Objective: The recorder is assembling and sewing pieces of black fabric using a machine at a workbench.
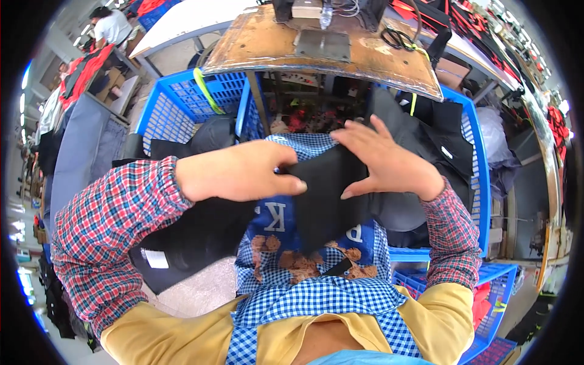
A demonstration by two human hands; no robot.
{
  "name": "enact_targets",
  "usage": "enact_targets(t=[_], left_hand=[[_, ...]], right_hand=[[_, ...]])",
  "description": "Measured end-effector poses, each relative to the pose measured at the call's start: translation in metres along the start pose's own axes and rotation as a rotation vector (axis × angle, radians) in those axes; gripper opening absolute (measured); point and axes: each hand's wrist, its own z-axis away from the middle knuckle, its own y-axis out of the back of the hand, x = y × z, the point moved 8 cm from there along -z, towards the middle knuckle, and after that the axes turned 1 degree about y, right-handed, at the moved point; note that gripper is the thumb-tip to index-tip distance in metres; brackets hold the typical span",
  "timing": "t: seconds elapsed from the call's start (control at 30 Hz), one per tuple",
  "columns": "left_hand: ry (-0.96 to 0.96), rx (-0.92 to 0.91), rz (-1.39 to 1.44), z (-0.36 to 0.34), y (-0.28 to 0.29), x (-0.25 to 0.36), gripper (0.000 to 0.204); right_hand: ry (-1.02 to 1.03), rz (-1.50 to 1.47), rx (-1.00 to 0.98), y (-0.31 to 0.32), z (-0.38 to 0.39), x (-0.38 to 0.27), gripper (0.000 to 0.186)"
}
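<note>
A black fabric piece (331,201) hangs in front of my apron, blurred by motion along its lower part. My left hand (240,173) pinches its left edge between thumb and fingers. At the piece's right side is my right hand (392,161), with fingers spread and the thumb tip close against the cloth. Below my left forearm lies more black fabric (194,237) with a white label. Dark padded pieces (404,210) sit just under my right hand, partly covered by it.
Ahead stands a worn wooden worktable (261,39) with black-handled scissors (398,39) on it. A blue crate (173,100) stands to the left, and another blue crate (480,176) with black pieces to the right. Farther back on the left is a person in white (112,27).
</note>
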Motion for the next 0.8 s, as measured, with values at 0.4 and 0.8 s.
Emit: enact_targets(t=[0.4, 0.8], left_hand=[[-0.298, -0.217, 0.237, -0.025, -0.039, 0.044, 0.025], [-0.307, 0.131, 0.077, -0.177, -0.036, 0.016, 0.023]], right_hand=[[-0.076, -0.483, 0.002, 0.081, 0.056, 0.010, 0.037], [-0.131, -1.260, -0.491, -0.128, 0.112, 0.001, 0.060]])
